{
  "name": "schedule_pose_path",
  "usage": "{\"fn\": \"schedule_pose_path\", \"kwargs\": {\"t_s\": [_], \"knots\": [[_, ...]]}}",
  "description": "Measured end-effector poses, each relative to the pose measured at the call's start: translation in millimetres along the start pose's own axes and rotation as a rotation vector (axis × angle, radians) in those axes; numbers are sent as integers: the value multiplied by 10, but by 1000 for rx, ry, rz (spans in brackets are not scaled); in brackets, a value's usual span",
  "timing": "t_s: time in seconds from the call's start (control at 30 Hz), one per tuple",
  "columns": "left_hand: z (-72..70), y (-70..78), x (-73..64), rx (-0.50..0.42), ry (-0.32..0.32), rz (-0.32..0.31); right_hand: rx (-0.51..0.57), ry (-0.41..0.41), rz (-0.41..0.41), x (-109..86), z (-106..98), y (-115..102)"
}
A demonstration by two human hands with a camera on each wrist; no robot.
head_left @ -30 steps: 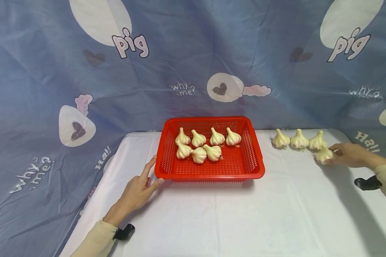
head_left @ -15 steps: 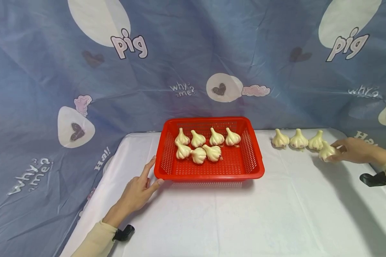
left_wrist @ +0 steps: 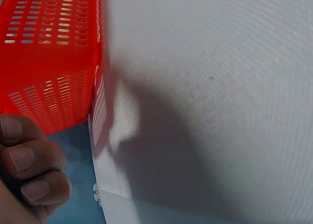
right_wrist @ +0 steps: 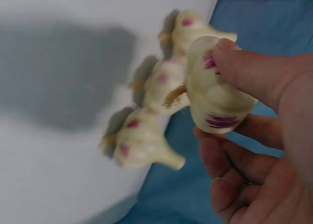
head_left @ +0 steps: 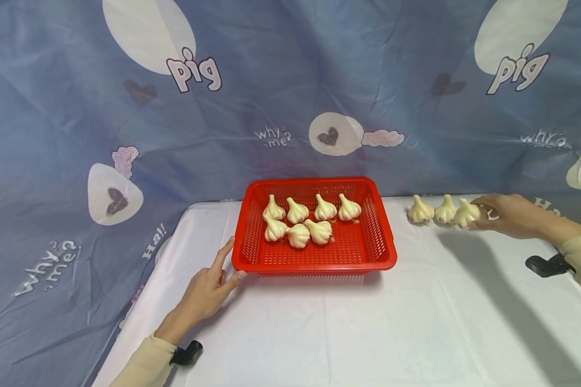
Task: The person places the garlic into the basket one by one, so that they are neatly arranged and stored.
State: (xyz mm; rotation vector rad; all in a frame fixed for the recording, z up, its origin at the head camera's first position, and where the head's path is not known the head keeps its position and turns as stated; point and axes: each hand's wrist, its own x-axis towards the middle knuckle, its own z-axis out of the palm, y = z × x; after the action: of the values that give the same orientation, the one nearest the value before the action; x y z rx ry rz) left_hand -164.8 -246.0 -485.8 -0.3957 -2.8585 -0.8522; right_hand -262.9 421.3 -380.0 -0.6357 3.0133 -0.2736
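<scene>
Seven garlic bulbs [head_left: 298, 235] lie inside the red basket [head_left: 314, 266]: four along its far side, three close together just in front of those. Well to the right of the basket, the right hand [head_left: 518, 215] holds one more bulb [head_left: 466, 214] — thumb on one side, fingers on the other, the grip clamped on it. The right wrist view shows purple streaks on its skin and a brown tuft of roots; it appears raised above the white cloth [head_left: 416, 322].

Three further bulbs [head_left: 420, 210] rest in a row on that cloth, also right of the basket and level with its far part. In the head view the one farthest from the basket is largely hidden; the right wrist view shows all three.

At the basket's near left corner, the left hand [head_left: 205, 290] has its index finger and thumb spread apart beside the rim, its other fingers folded in and holding nothing — how firmly it touches, I cannot tell.

Nearer the viewer than the basket, a cream sleeve [head_left: 147, 360] covers the left forearm. Behind the basket rises a blue-grey backdrop [head_left: 271, 80] printed with "pig" and "why me?".
</scene>
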Motion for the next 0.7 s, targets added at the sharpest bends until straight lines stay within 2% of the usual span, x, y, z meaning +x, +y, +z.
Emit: {"fn": "schedule_pose_path", "kwargs": {"t_s": [0.3,0.43,0.7], "knots": [[32,-11,-10,0,12,-4,31,192,-131,193,-52,-380],[32,-14,-7,-3,19,3,66,199,-119,254,-63,-497],[25,-28,1,3,17,6,143,153,-79,383,-93,-650]]}}
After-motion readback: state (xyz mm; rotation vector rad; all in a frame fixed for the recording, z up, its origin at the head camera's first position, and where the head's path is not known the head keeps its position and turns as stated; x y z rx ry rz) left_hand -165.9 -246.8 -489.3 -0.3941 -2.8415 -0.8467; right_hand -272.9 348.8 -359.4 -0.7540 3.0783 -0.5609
